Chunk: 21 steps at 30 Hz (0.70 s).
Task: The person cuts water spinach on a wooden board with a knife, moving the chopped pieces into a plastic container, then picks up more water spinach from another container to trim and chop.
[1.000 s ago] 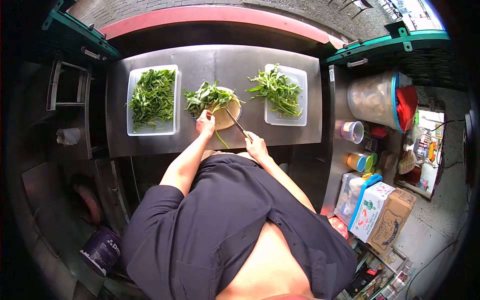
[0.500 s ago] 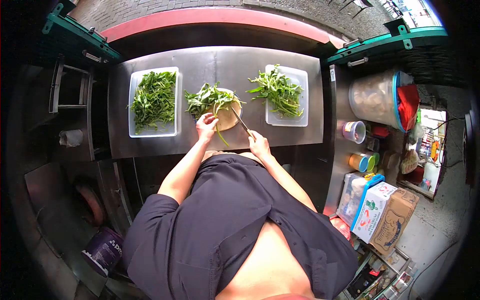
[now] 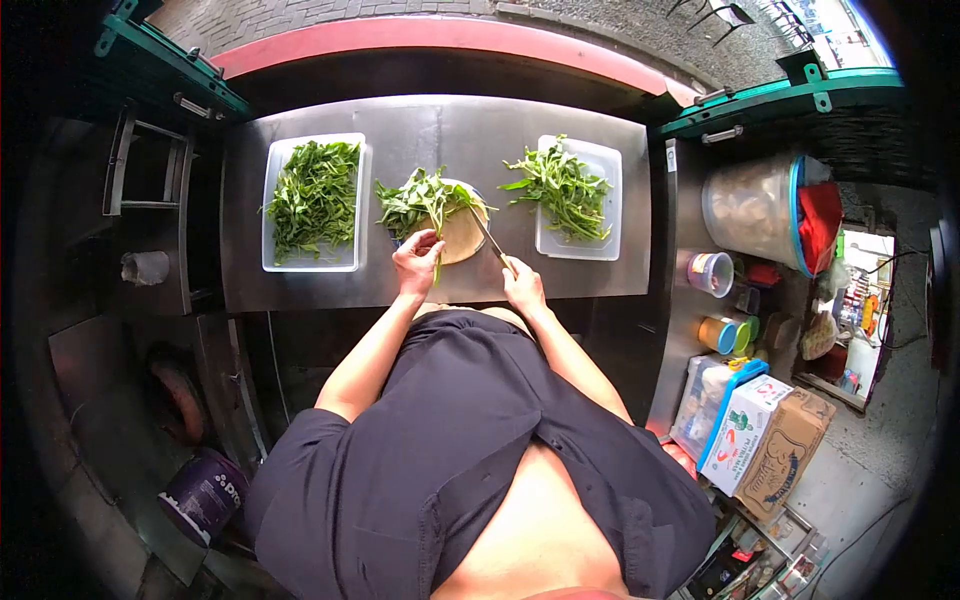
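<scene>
My left hand [image 3: 418, 262] is closed on the stems of some leafy greens [image 3: 418, 200], which lie over the left part of a round board [image 3: 462, 238]. My right hand [image 3: 524, 286] holds a knife [image 3: 490, 237] by its handle, its blade slanting up and left over the board, close to the greens. Left of the board, a clear tray [image 3: 363, 215] holds a heap of leaves. On the right, a second tray [image 3: 582, 250] carries leafy stems that stick out past its left edge.
The trays and board stand on a metal table [image 3: 400, 120]. Along a right-hand shelf are a large tub [image 3: 750, 205], small tubs [image 3: 710, 272], a blue-lidded box [image 3: 705, 405] and a cardboard box [image 3: 785, 455]. A purple bucket [image 3: 205, 495] sits at the lower left.
The held stems now hang closer to my left hand, which has moved slightly right. The whole view has shifted a little. The knife remains in my right hand.
</scene>
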Available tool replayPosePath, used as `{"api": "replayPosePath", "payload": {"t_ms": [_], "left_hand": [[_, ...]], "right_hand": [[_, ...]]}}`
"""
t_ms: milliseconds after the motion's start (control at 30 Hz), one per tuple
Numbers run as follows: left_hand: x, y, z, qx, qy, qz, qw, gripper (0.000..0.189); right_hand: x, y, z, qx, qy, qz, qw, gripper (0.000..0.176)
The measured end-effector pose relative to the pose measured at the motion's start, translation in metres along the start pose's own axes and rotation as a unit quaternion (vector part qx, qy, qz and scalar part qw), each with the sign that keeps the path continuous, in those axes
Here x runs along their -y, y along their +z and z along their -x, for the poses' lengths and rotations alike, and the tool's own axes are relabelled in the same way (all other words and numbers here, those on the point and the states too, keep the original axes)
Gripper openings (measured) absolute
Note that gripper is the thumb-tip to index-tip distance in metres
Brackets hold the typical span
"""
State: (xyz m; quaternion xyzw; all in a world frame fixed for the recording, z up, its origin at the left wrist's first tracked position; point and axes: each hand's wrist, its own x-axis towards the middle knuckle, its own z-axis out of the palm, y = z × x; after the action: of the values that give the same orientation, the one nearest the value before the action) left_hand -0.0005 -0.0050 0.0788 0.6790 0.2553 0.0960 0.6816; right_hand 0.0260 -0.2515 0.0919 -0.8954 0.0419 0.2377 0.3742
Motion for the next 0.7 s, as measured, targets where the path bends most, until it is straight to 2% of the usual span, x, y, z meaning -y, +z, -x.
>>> {"api": "replayPosePath", "payload": {"t_ms": [200,300,400,467,533,567,667,700], "left_hand": [[0.007,0.0,-0.003,-0.013,-0.023,-0.054,0.998,0.023],[0.034,0.01,-0.016,-0.01,-0.011,-0.152,0.988,0.025],[0.06,0.021,-0.032,-0.002,-0.038,-0.226,0.973,0.026],[0.079,0.029,-0.04,-0.01,-0.045,-0.214,0.976,0.025],[0.092,0.036,-0.044,-0.032,-0.063,-0.258,0.964,0.022],[0.099,0.039,-0.046,-0.036,-0.088,-0.224,0.97,0.021],[0.093,0.039,-0.046,-0.032,-0.094,-0.251,0.963,0.02],[0.094,0.039,-0.046,-0.03,-0.09,-0.261,0.961,0.019]], "right_hand": [[-0.003,0.003,0.0,-0.004,-0.009,0.003,1.0,0.035],[-0.001,0.001,0.001,-0.003,-0.007,0.01,1.0,0.035],[0.01,-0.008,0.01,0.011,0.005,0.018,1.0,0.036],[0.015,-0.01,0.011,0.016,0.004,0.023,1.0,0.037],[0.016,-0.012,0.014,0.014,-0.017,0.011,1.0,0.036],[0.016,-0.013,0.016,0.014,-0.015,0.015,1.0,0.036],[0.02,-0.016,0.023,0.022,-0.056,0.021,0.998,0.037],[0.023,-0.019,0.026,0.04,-0.04,0.023,0.998,0.037]]}}
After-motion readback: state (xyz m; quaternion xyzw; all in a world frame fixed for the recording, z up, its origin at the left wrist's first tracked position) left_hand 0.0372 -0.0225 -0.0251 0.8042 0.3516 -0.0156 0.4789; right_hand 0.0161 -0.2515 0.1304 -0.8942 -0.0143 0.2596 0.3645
